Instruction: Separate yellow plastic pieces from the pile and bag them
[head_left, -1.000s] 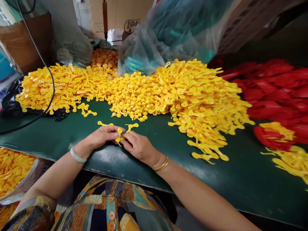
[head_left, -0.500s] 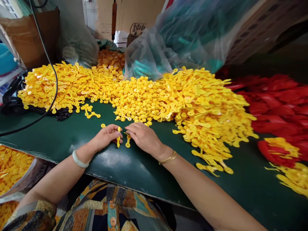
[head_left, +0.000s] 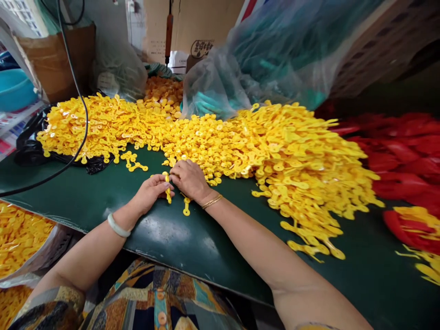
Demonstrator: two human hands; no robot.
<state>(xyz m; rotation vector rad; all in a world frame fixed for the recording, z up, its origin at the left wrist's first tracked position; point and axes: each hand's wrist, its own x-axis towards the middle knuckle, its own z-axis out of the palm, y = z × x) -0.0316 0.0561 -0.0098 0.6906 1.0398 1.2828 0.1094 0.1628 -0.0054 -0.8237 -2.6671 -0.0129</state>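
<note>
Between its thumb and fingers, my left hand (head_left: 151,191) pinches a small upright yellow plastic piece (head_left: 167,189). My right hand (head_left: 189,180) is closed and touches or nearly touches the top of that piece; whatever its fingertips hold is hidden. A loose yellow link with round ends (head_left: 186,207) lies on the dark green table (head_left: 165,233) just below my right hand. Behind both hands spreads a heap of small yellow parts (head_left: 202,137), with longer yellow pieces (head_left: 302,160) piled to the right.
Red parts (head_left: 405,151) lie at the far right, near a red bowl-like piece (head_left: 398,229). A black cable (head_left: 85,119) crosses the left side. Clear plastic bags (head_left: 240,68) stand behind the heap. An orange-handled tool (head_left: 169,34) hangs at the back.
My right hand has moved left, up against the piece in my left hand. The whole view has shifted slightly. The loose link stays on the table.
</note>
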